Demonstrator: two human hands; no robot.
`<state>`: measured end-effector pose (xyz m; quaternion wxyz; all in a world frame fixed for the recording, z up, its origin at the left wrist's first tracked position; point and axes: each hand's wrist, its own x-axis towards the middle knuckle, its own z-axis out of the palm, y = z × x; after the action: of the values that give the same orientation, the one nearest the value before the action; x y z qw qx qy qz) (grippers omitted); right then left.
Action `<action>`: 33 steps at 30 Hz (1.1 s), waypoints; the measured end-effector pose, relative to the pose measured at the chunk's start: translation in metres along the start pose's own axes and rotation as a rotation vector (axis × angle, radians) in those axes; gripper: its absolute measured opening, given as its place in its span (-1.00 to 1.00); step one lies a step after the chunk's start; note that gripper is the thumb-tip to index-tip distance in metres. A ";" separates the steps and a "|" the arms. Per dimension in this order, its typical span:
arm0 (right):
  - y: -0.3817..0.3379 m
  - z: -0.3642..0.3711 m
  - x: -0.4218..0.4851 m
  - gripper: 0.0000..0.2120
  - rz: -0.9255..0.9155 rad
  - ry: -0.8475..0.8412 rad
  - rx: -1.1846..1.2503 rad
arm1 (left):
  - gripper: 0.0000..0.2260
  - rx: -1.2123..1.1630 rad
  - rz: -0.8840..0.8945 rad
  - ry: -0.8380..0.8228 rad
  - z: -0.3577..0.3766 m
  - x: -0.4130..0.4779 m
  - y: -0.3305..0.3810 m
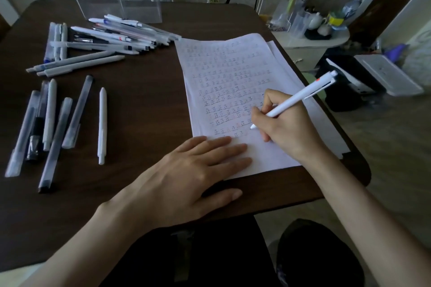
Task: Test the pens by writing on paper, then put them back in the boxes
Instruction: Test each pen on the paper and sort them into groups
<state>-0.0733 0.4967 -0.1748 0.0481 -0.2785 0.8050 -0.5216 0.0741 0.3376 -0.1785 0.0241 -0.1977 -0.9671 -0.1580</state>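
On the table [144, 104], the paper [221, 65] is lying at the right under the left hand [191, 170] and the pen [300, 97] in the right hand [286, 128], a heap of pens [112, 37] is lying far left before the boxes [130, 6], a smaller group [50, 114] is lying near left, and a single pen [102, 125] is lying between that group and the paper.

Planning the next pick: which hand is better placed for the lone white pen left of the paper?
Left, likely. The left hand lies flat on the paper, empty, nearer the lone white pen; the right hand grips the writing pen.
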 end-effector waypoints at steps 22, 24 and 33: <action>-0.002 -0.001 -0.001 -0.68 0.015 -0.014 0.005 | -0.52 -0.038 -0.006 0.018 0.002 0.000 -0.002; -0.002 -0.001 -0.001 -0.67 0.015 -0.020 -0.001 | -0.52 -0.038 -0.004 0.023 0.002 -0.001 -0.002; -0.003 -0.002 -0.002 -0.62 -0.006 -0.013 -0.065 | -0.52 -0.059 0.000 0.024 0.003 0.000 -0.004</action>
<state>-0.0718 0.4983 -0.1720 0.0425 -0.2859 0.8203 -0.4936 0.0727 0.3353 -0.1823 0.0299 -0.1964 -0.9617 -0.1889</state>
